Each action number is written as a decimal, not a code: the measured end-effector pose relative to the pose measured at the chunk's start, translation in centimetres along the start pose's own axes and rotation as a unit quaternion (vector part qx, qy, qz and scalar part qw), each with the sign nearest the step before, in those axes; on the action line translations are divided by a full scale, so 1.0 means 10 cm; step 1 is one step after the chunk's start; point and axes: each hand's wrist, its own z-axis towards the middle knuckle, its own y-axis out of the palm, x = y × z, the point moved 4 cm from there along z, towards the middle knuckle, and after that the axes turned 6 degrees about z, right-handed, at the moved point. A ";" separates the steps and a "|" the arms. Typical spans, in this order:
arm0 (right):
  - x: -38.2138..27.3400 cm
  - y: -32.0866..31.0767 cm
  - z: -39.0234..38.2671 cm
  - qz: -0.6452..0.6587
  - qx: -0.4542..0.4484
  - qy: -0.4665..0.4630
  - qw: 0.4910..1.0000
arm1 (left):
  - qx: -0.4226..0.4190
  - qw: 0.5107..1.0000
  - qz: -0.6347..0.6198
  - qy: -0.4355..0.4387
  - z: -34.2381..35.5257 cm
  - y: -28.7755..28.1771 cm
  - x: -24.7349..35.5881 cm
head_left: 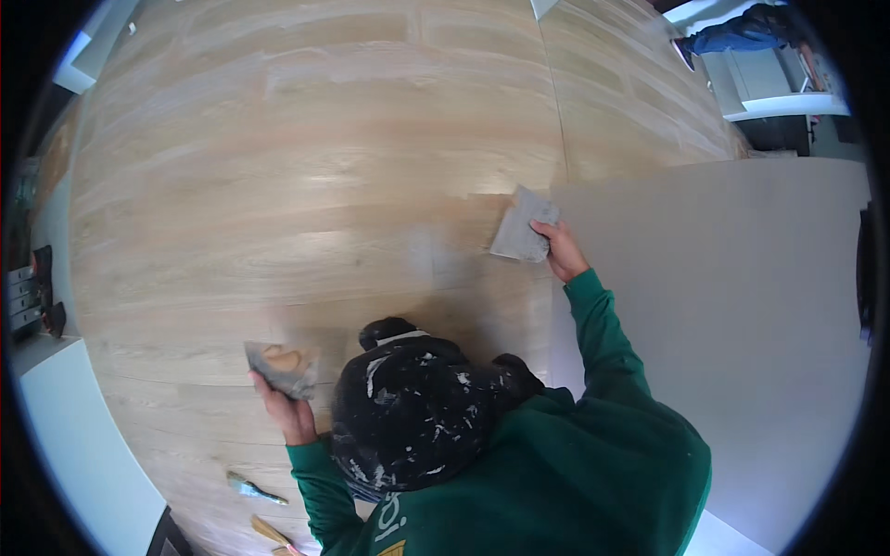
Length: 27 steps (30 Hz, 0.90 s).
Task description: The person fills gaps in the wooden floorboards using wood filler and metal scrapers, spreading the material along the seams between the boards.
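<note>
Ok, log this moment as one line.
left hand: holds paste-smeared blade | right hand: holds grey blade | brush: lies on wood-look floor, lower left

The right hand [564,252] was reached forward and to the right, gripping, with its thumb [543,228] laid on top and its arm [607,338] slanting outward. The left hand [286,410] sat lower, out to the left, also in a grip. Green sleeves [320,486] ended at 2 bare wrists [577,271]. The legs [413,422] were bent in front of the torso [575,473].
</note>
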 end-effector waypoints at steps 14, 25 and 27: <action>0.49 -0.99 1.16 -0.615 0.210 -0.121 0.750 | 0.118 0.992 -0.046 0.023 -0.14 -0.47 0.08; 0.63 -0.68 0.97 -0.572 0.219 -0.209 0.762 | 0.083 0.992 -0.091 0.020 -0.24 -0.48 0.04; 0.54 -0.81 0.96 -0.584 0.244 -0.175 0.754 | 0.080 0.994 -0.077 0.025 -0.29 -0.33 0.11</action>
